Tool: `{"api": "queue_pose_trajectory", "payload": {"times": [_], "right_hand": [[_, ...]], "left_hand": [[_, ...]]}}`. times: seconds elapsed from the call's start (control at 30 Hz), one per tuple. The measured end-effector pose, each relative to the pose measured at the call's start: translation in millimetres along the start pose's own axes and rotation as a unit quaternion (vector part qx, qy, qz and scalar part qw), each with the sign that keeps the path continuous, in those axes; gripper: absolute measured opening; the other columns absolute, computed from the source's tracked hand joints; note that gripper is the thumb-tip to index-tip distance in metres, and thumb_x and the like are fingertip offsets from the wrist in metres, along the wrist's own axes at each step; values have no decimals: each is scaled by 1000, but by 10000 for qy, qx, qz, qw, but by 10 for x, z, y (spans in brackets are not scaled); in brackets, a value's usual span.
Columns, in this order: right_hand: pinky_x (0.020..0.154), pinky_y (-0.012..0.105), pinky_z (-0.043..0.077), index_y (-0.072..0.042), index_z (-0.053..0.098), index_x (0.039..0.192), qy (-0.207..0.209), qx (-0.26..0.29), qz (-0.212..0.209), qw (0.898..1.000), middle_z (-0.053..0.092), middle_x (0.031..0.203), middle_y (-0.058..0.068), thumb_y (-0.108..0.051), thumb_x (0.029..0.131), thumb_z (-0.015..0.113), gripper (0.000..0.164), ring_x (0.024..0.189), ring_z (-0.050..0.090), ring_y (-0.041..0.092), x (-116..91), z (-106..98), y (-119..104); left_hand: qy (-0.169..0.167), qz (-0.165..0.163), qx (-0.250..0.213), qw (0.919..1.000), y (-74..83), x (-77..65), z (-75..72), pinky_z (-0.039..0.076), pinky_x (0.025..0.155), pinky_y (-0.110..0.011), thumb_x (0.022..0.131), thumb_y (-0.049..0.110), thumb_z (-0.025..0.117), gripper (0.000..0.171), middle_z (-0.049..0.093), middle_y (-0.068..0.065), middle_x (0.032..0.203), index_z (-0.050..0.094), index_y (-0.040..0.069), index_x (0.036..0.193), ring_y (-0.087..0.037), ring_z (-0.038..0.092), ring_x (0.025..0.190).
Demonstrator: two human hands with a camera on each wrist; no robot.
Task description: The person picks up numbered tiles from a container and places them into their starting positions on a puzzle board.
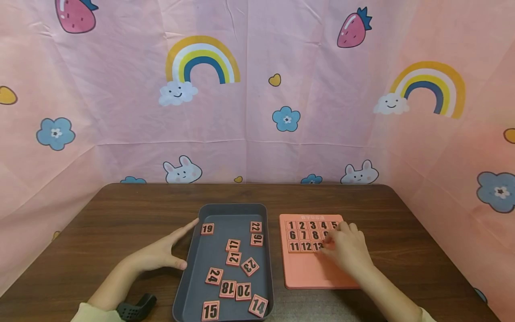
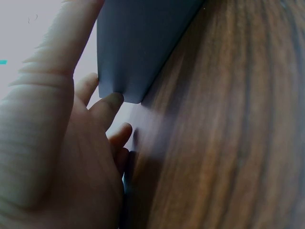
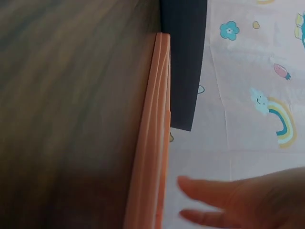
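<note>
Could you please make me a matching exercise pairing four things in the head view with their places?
Things:
1. Left hand
2. Right hand
3. Tile 19
4. Tile 14

Places:
A. Over the orange board
B. Inside the tray, near right corner
C. Inside the tray, far left corner
D. At the tray's outer left side

Pairs: 1-D, 2-A, 3-C, 4-B

Salmon orange on the board [image 1: 301, 270], white lettering [image 1: 312, 217] across its top; pink on the number tiles [image 1: 233, 258], bold black digits on every one! Slate grey for the tray [image 1: 237, 214], dark brown wood grain on the table [image 1: 137, 214]. And the pink curtain [image 1: 132, 107] is busy: orange-white-yellow-blue rainbows [image 1: 203, 50], blue flowers [image 1: 55, 141], pink strawberries [image 1: 351, 33], white rabbits [image 1: 183, 173], yellow hearts [image 1: 275, 80]! Sleeves [image 1: 96, 315], pale yellow.
</note>
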State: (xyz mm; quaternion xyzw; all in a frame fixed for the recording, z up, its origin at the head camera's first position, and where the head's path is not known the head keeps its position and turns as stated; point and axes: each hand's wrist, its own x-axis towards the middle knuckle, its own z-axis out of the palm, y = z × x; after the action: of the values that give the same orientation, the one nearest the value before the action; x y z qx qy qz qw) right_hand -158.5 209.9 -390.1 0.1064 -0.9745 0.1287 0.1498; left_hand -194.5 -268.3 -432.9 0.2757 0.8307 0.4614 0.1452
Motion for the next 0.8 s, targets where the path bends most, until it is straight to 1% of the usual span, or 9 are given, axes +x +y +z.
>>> {"api": "queue_pose_trajectory", "payload": {"times": [0.1, 0.2, 0.27, 0.37, 0.47, 0.57, 0.67, 0.73, 0.8], "right_hand": [[67, 39, 32, -16, 67, 74, 236, 185, -222, 9993, 47, 82, 0, -24, 66, 88, 24, 80, 42, 25, 2, -31, -42], [67, 37, 30, -18, 67, 75, 278, 414, -443, 9978, 46, 81, -3, -25, 64, 89, 25, 80, 41, 21, -1, -43, -117], [69, 37, 31, -19, 67, 74, 280, 593, -683, 9955, 44, 80, -5, -25, 63, 90, 26, 80, 40, 19, -9, -49, -184], [72, 38, 33, -20, 69, 76, 186, 994, -1064, 9892, 44, 81, -7, -24, 60, 91, 27, 82, 40, 16, -40, -54, -297], [74, 38, 34, -21, 71, 80, 16, 1258, -1391, 9823, 42, 85, -11, -25, 61, 90, 27, 84, 39, 14, -85, -59, -417], [75, 38, 33, -23, 71, 82, -48, 1387, -1732, 9751, 42, 88, -12, -28, 61, 90, 28, 87, 38, 13, -128, -63, -540], [74, 36, 31, -24, 71, 83, -89, 1502, -2093, 9662, 39, 90, -14, -33, 62, 89, 29, 88, 36, 11, -167, -57, -671], [74, 34, 29, -26, 71, 84, -170, 1577, -2292, 9604, 37, 91, -14, -36, 63, 88, 29, 88, 35, 10, -186, -45, -760], [74, 32, 28, -26, 71, 86, -385, 1622, -2382, 9568, 35, 91, -15, -38, 65, 87, 29, 88, 34, 8, -201, -26, -844]], "left_hand": [[3, -24, -4, 10000, 11, 6, 0, 15, 94, -77, 77, 43, 78, 104, 11, -19, 157, 12, 25, 155, -50, 10, 137], [3, -26, 3, 10000, 16, 5, 0, 15, 94, -77, 77, 43, 78, 104, 11, -19, 157, 12, 24, 155, -50, 10, 137], [6, -4, 7, 10000, 12, 2, 1, 15, 94, -77, 77, 43, 78, 105, 11, -19, 157, 12, 24, 155, -51, 10, 137], [3, 32, -4, 10000, 2, -3, 1, 15, 93, -77, 77, 43, 78, 105, 11, -19, 157, 11, 23, 156, -51, 10, 137], [4, 60, -13, 10000, -3, -3, 2, 15, 93, -78, 77, 43, 78, 105, 11, -19, 157, 11, 23, 156, -51, 10, 137], [0, 77, -22, 10000, -3, -2, 1, 15, 93, -78, 77, 43, 78, 105, 11, -19, 157, 11, 23, 156, -51, 10, 137], [1, 91, 1, 10000, 0, -2, -3, 15, 93, -77, 77, 43, 78, 105, 11, -19, 157, 11, 23, 156, -51, 10, 137], [4, 106, 15, 9999, 1, -3, -7, 15, 93, -77, 77, 44, 78, 105, 12, -20, 157, 11, 22, 156, -51, 10, 137], [-9, 85, 6, 10000, 4, -3, -8, 15, 93, -77, 78, 44, 78, 105, 11, -20, 157, 11, 23, 156, -51, 10, 137]]}}
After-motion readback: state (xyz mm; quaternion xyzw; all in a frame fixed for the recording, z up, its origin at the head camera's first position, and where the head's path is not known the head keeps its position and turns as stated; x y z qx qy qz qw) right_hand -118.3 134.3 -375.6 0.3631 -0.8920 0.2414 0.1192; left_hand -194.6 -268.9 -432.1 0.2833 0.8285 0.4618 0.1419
